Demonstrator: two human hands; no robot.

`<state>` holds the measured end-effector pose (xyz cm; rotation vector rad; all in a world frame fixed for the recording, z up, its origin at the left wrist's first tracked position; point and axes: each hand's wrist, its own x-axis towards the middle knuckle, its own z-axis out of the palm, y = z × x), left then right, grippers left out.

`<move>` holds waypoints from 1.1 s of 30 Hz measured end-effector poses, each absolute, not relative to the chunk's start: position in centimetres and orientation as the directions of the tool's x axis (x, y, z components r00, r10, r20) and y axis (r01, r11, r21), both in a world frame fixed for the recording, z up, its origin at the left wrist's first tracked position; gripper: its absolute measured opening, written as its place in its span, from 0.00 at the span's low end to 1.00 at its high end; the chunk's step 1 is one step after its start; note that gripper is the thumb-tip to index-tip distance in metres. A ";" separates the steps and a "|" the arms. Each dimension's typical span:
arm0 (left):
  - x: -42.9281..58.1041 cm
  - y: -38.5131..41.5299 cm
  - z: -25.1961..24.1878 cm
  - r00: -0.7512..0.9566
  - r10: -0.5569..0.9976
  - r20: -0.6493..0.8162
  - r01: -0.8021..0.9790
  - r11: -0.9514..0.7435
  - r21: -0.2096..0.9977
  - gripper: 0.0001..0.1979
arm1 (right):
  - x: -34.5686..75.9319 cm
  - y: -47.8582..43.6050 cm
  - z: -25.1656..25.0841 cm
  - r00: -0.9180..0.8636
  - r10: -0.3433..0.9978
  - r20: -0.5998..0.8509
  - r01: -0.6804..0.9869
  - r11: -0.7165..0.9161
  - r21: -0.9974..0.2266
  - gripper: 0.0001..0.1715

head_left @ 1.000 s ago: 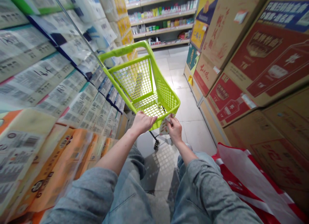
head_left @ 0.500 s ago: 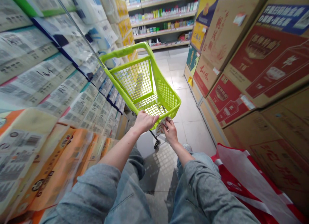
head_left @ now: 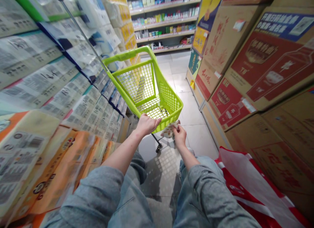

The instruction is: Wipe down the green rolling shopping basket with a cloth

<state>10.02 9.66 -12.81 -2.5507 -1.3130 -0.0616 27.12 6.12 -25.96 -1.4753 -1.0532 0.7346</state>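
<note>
A lime-green plastic shopping cart (head_left: pixel 169 100) stands in the aisle straight ahead, and its basket looks empty. My left hand (head_left: pixel 146 124) is closed over the near rim of the cart. Just to its right, my right hand (head_left: pixel 180 135) pinches a small crumpled white wrapper with red print (head_left: pixel 168 131), held against the cart's near edge. Both forearms come out of grey sleeves at the bottom of the view.
Stacked packs of tissue paper (head_left: pixel 49 90) wall the left side. Brown cartons with red labels (head_left: pixel 257 64) are piled along the right. A red-and-white bag (head_left: pixel 247 182) lies low on the right. The tiled floor (head_left: pixel 179 80) runs ahead to shelves of bottles (head_left: pixel 166 21).
My right hand has shifted a little to the right and down with the wrapper. The cart and my left hand have barely moved.
</note>
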 end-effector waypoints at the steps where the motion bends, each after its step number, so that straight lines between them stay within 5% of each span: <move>1: 10.0 9.6 -12.8 0.589 0.793 0.160 0.804 -0.553 -0.219 0.33 | 27.1 6.2 -25.7 0.387 0.915 0.111 0.165 0.049 -0.985 0.16; 8: 10.2 9.5 -12.7 0.603 0.783 0.151 0.792 -0.566 -0.230 0.32 | 24.6 6.6 -26.3 0.309 0.890 0.335 0.292 0.247 -0.924 0.19; 17: 10.8 10.2 -13.0 0.584 0.795 0.164 0.808 -0.550 -0.212 0.35 | 25.7 7.3 -26.7 0.239 0.904 0.354 0.292 0.281 -0.914 0.15; 24: 11.5 10.2 -12.7 0.532 0.835 0.136 0.841 -0.503 -0.202 0.35 | 25.8 6.4 -27.4 0.336 0.930 0.150 0.377 0.014 -0.926 0.13; 28: 11.7 10.2 -12.7 0.526 0.838 0.143 0.846 -0.498 -0.192 0.35 | 26.7 7.2 -27.4 0.455 0.891 -0.001 0.292 -0.150 -0.944 0.17; 33: 11.8 10.0 -12.6 0.541 0.829 0.142 0.838 -0.518 -0.171 0.34 | 25.6 7.6 -27.6 0.398 0.911 0.107 0.281 -0.010 -0.960 0.19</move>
